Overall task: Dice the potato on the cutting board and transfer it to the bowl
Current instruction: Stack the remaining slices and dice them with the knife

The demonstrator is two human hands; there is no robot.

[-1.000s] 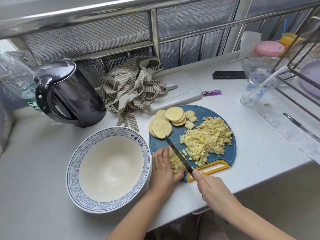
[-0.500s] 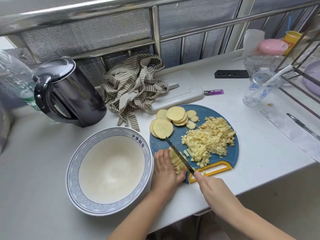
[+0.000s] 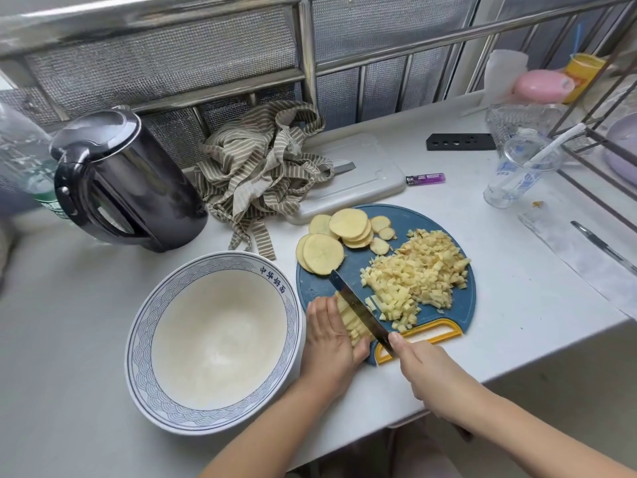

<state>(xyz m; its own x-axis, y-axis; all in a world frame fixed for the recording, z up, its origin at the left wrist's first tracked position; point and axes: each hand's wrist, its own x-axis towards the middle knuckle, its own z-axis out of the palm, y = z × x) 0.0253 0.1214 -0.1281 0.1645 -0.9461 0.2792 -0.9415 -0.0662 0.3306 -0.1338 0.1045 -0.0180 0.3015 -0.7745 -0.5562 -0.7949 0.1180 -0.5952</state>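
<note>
"Two hands at the cutting board [image 3: 406, 219]: what has each got?"

"The right hand [image 3: 427, 370], at the board's near edge, is closed round the handle of the knife [image 3: 358, 308], with the forefinger lying out along the back of the blade. The left hand [image 3: 327, 343] sits at the board's near left corner. Its fingers are nearly straight and laid against the potato strips [image 3: 351, 322], pressing them; it grasps nothing."

"And the blade?"

"It runs slantwise over the near left part of the board. It lies against the right side of those strips, tip pointing toward the far edge."

"Where is the rest of the potato?"

"All on the board. The diced pile [image 3: 417, 274] covers the right half, a few cubes just beside the blade. The round slices [image 3: 344, 232] overlap at the far left edge."

"The bowl?"

"The bowl [image 3: 138, 339] stands just left of the board. Whether they touch I cannot tell. Its inside shows bare white."

"What else is round the board?"

"Beyond the far edge lies a white board [image 3: 362, 167], with a striped cloth [image 3: 262, 174] heaped partly on it and a purple lighter [image 3: 425, 178] just right of it. A black kettle [image 3: 120, 181] stands well off to the far left, and a clear plastic cup [image 3: 517, 174] off to the far right."
</note>
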